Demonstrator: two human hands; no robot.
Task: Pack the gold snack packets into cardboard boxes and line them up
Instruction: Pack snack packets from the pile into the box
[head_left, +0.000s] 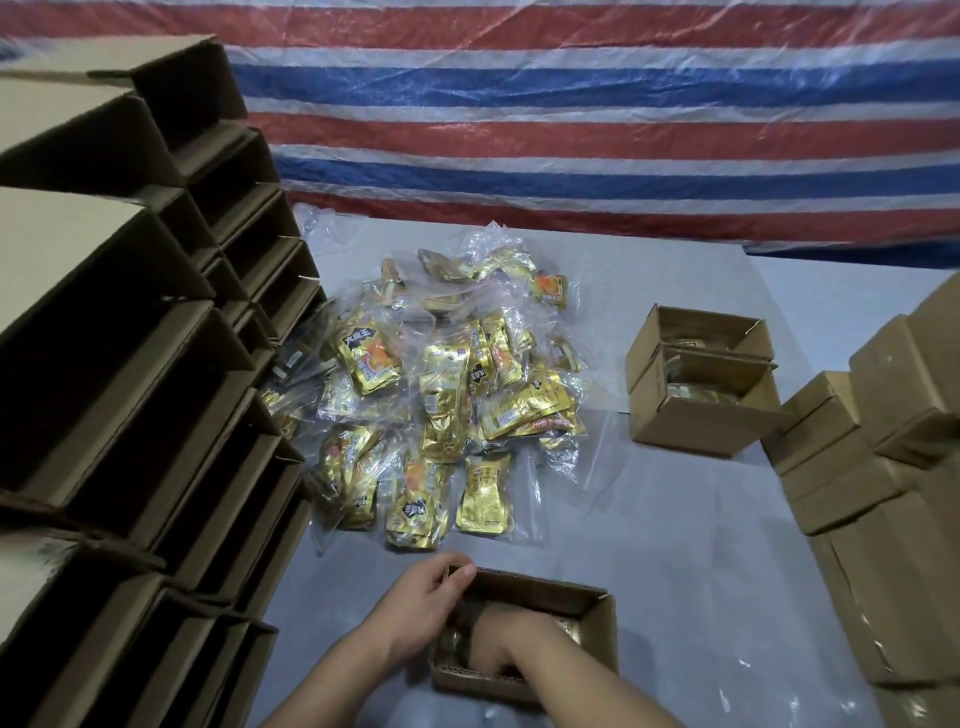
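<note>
a person's left hand (426, 587) grips the near box (597, 623) by its far-left corner while the right hand (511, 644) reaches inside among packets, its grasp seemingly hidden; the gold snack packets (441, 395) lie heaped straight ahead on the tabletop (675, 545), slightly nearer the left hand.

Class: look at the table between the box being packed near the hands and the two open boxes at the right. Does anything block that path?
Nothing visible does: bare table lies between the near box and the two open boxes.
</note>
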